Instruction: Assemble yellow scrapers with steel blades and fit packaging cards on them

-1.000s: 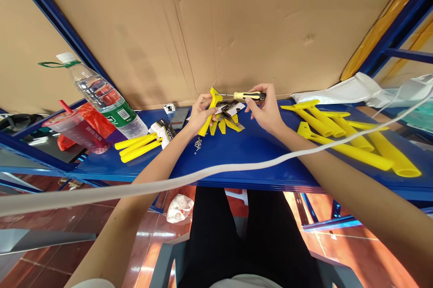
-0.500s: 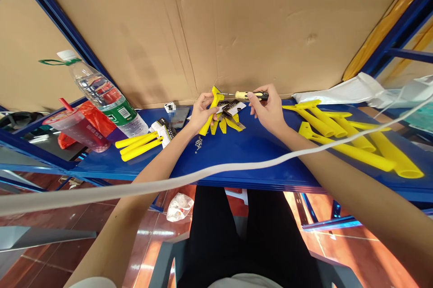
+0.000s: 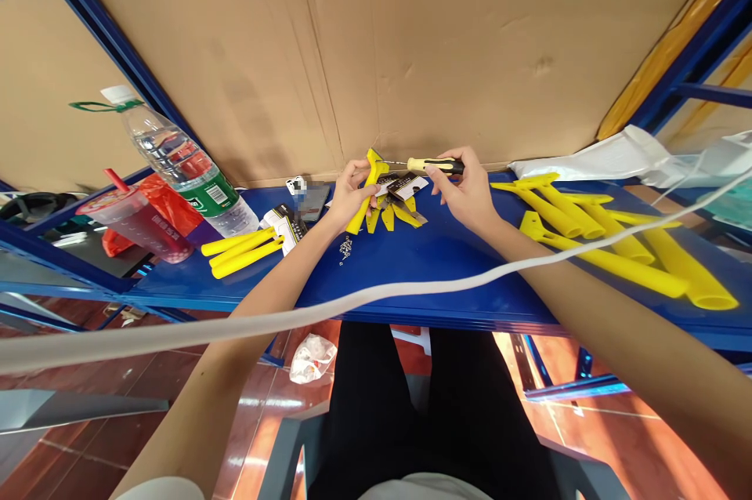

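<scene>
My left hand (image 3: 352, 198) is closed around a yellow scraper handle (image 3: 374, 169), its head tilted up toward the cardboard. In my right hand (image 3: 467, 190) is a screwdriver (image 3: 435, 166) with a cream and black grip. Its shaft points left and its tip meets the scraper's head; the exact contact is too small to make out. Below the hands lie several yellow pieces with metal blades (image 3: 404, 211), partly under a black and white package (image 3: 407, 185). A little heap of small screws (image 3: 345, 249) rests on the blue shelf (image 3: 423, 269) near my left wrist.
Several yellow handles (image 3: 623, 265) lie at the right, and more yellow handles (image 3: 244, 251) at the left. A water bottle (image 3: 182, 163) and a drink cup (image 3: 141, 222) stand at the left. A white cable (image 3: 376, 294) crosses in front; cardboard (image 3: 458, 38) closes the back.
The right hand and its fingers have shifted slightly on the screwdriver's grip. The left hand and the scraper handle stay almost where they were.
</scene>
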The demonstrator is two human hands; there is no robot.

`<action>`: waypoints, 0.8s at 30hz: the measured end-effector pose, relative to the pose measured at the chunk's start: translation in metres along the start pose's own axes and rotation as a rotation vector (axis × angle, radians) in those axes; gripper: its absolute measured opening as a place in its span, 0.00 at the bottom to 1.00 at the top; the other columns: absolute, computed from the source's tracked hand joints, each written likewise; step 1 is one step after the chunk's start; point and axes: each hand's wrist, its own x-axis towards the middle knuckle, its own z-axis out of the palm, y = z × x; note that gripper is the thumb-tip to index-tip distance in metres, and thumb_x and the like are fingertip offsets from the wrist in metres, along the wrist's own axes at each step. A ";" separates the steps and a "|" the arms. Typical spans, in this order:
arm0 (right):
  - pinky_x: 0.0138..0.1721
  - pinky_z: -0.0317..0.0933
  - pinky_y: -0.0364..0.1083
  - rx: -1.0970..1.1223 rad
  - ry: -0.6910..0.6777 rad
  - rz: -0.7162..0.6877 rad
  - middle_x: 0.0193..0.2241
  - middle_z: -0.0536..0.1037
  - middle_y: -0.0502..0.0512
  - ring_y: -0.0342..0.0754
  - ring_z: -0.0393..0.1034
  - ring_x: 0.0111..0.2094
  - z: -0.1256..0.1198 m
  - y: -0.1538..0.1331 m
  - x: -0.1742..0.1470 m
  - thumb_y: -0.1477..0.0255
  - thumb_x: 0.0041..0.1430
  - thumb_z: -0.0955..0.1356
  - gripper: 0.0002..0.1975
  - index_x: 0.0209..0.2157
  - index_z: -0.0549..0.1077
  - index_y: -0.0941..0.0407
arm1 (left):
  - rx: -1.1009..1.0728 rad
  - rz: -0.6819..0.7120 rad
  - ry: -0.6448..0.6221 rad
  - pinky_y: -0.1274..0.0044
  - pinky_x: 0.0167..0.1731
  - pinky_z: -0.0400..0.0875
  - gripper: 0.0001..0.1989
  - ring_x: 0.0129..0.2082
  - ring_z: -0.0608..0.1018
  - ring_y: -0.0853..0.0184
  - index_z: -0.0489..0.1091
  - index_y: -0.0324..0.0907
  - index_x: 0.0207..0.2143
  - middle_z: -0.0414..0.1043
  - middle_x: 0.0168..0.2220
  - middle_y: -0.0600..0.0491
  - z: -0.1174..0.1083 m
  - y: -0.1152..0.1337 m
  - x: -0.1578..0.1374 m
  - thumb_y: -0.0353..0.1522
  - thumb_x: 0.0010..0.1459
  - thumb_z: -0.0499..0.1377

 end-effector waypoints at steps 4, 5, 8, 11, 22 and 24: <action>0.21 0.69 0.49 -0.011 0.005 0.009 0.38 0.80 0.53 0.49 0.77 0.26 -0.001 0.003 0.000 0.36 0.67 0.75 0.31 0.49 0.69 0.47 | 0.013 -0.002 0.002 0.81 0.16 0.68 0.31 0.22 0.78 0.74 0.67 0.50 0.54 0.84 0.59 0.49 0.001 0.001 0.000 0.32 0.50 0.76; 0.20 0.70 0.49 0.007 0.000 0.003 0.42 0.81 0.55 0.50 0.78 0.28 -0.001 0.004 0.000 0.35 0.66 0.75 0.32 0.50 0.68 0.46 | 0.015 -0.004 0.006 0.81 0.16 0.68 0.31 0.22 0.78 0.74 0.67 0.50 0.54 0.84 0.59 0.49 0.001 0.001 0.000 0.32 0.50 0.75; 0.19 0.71 0.49 0.065 -0.028 -0.025 0.52 0.79 0.58 0.52 0.82 0.34 0.000 0.005 0.000 0.35 0.64 0.76 0.34 0.52 0.68 0.46 | 0.010 -0.008 0.014 0.81 0.16 0.67 0.31 0.22 0.78 0.73 0.67 0.50 0.53 0.84 0.59 0.48 0.001 0.001 0.000 0.32 0.50 0.75; 0.19 0.71 0.48 0.052 -0.024 -0.027 0.48 0.80 0.57 0.52 0.82 0.33 0.001 0.004 0.000 0.34 0.64 0.76 0.34 0.51 0.70 0.46 | 0.008 -0.010 0.017 0.81 0.16 0.67 0.31 0.22 0.78 0.73 0.67 0.50 0.53 0.84 0.59 0.48 0.001 0.002 0.000 0.32 0.50 0.75; 0.22 0.68 0.49 -0.012 0.018 0.032 0.31 0.81 0.51 0.49 0.75 0.24 -0.001 0.007 0.001 0.36 0.68 0.75 0.29 0.45 0.72 0.47 | 0.003 0.015 0.005 0.81 0.15 0.66 0.30 0.21 0.78 0.74 0.68 0.50 0.53 0.84 0.59 0.49 0.001 0.003 0.000 0.33 0.50 0.76; 0.20 0.69 0.49 0.025 -0.008 0.021 0.39 0.81 0.53 0.51 0.78 0.29 0.000 0.011 0.002 0.36 0.67 0.75 0.30 0.49 0.70 0.46 | 0.012 0.006 0.015 0.81 0.16 0.67 0.31 0.22 0.77 0.74 0.67 0.50 0.53 0.84 0.59 0.49 0.000 0.002 0.001 0.33 0.50 0.76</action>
